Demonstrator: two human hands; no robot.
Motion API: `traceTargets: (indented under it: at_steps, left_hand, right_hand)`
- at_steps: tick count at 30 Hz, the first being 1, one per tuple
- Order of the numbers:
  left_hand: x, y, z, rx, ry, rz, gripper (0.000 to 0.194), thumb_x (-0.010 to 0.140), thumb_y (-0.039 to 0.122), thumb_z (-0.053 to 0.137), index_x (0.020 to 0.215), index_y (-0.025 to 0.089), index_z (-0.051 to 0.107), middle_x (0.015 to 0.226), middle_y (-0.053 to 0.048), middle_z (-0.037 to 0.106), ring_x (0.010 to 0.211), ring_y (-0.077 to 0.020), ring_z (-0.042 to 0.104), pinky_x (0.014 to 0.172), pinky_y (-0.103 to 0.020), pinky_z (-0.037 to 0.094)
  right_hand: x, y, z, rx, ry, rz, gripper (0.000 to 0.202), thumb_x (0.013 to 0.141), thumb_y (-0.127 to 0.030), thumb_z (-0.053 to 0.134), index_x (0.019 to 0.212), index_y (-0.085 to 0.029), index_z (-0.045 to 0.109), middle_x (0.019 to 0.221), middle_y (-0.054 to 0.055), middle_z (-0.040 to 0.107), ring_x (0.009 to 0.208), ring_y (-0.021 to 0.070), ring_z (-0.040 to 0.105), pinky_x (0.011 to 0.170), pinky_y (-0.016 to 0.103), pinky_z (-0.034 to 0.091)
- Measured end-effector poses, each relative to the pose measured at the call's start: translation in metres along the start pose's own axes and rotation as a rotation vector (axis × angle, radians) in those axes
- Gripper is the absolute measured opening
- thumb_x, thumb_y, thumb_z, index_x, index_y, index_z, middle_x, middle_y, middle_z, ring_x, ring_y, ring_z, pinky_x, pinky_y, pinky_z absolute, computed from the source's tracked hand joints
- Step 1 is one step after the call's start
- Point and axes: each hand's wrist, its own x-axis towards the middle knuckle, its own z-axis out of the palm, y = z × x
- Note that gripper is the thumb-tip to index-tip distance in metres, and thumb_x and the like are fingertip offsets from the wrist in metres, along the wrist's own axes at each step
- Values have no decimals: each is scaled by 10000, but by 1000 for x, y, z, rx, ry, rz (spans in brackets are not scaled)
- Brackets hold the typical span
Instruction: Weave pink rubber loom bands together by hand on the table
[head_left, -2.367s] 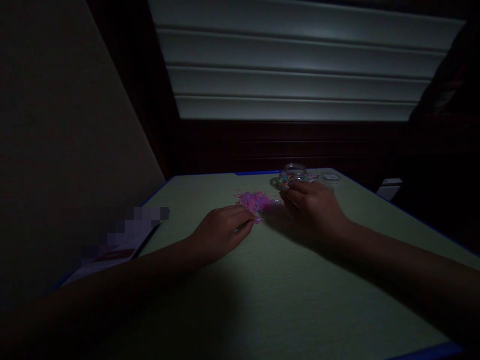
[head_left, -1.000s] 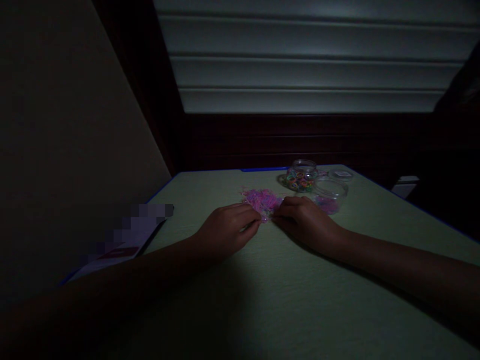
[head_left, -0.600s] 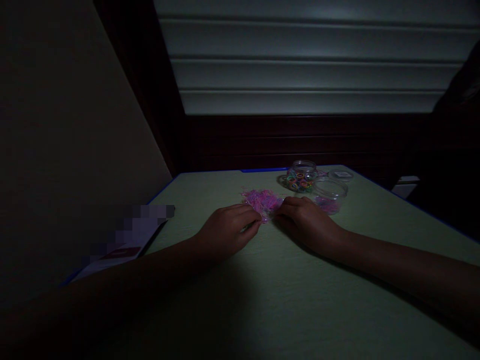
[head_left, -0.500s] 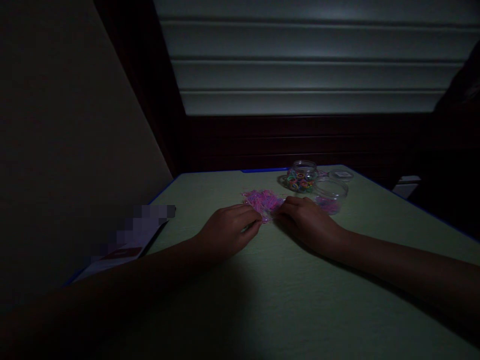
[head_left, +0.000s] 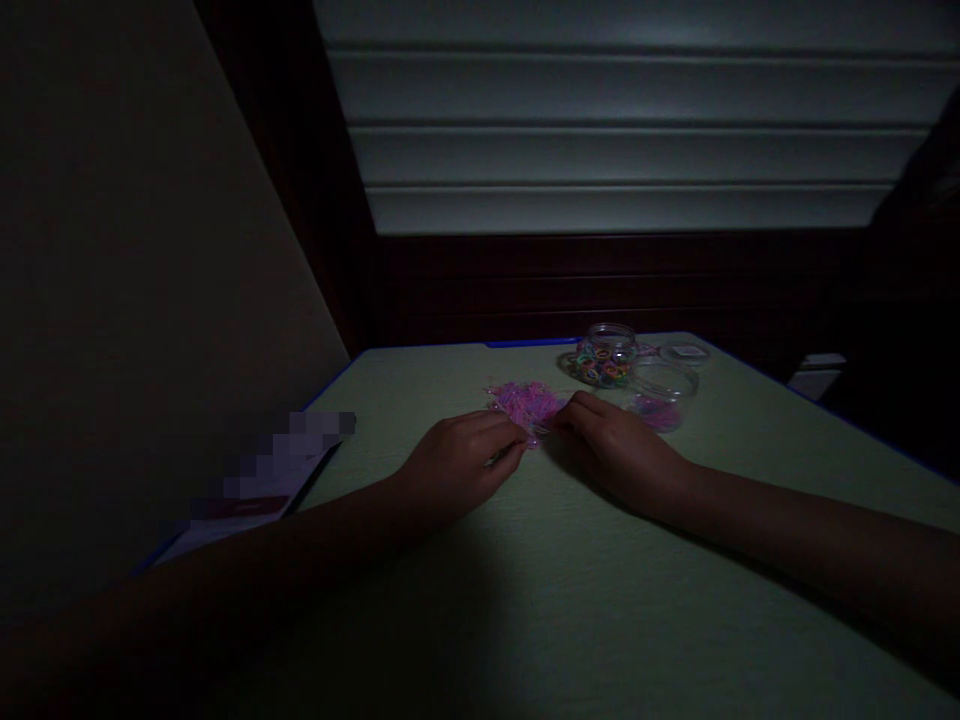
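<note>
A loose pile of thin pink and purple pieces [head_left: 525, 400] lies on the pale green table [head_left: 555, 600]. My left hand [head_left: 465, 460] is at the pile's near left edge, thumb and fingertips pinched together; what they hold is too small to make out. Close to the pile's right side, my right hand [head_left: 619, 445] also has its fingers pinched, with any held piece hidden or too small to tell. Behind my right hand stands an open clear jar [head_left: 664, 385] with pink pieces at its bottom.
Another clear jar [head_left: 606, 358] with colourful small bands stands at the back. A clear round lid [head_left: 685, 352] lies to its right. Papers or a booklet [head_left: 262, 500] rest at the left edge, beside the wall. A shutter rises behind the table.
The view has shifted very slightly. Both hands stay beside the pile in pinched poses, with my right fingertips moved a little.
</note>
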Motion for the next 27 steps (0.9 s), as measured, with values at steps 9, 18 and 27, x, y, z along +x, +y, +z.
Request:
traceTargets:
  at_steps: [9, 18, 27]
  left_hand:
    - [-2, -1, 3, 8, 33, -21, 217, 839, 252, 469, 1007, 174, 581, 884, -40, 637, 769, -122, 583, 676, -232, 465]
    - [-2, -2, 3, 6, -4, -4, 214, 861, 270, 446, 991, 176, 588, 907, -31, 634, 813, -130, 577, 719, -247, 456]
    - [-1, -2, 2, 5, -13, 13, 192, 868, 251, 433, 942, 175, 593, 875, -26, 628, 795, -122, 571, 701, -232, 445]
  right_hand:
    - [-1, -4, -4, -30, 17, -105, 166, 858, -145, 409, 952, -129, 545, 872, 81, 552, 735, 141, 513, 655, 248, 410]
    - [-3, -3, -5, -113, 17, -173, 172, 868, -174, 410, 968, -132, 543, 861, 76, 548, 734, 149, 496, 653, 258, 390]
    - [-3, -2, -4, -113, 26, -198, 155, 861, -172, 430, 959, -133, 544, 850, 69, 548, 715, 139, 493, 640, 251, 384]
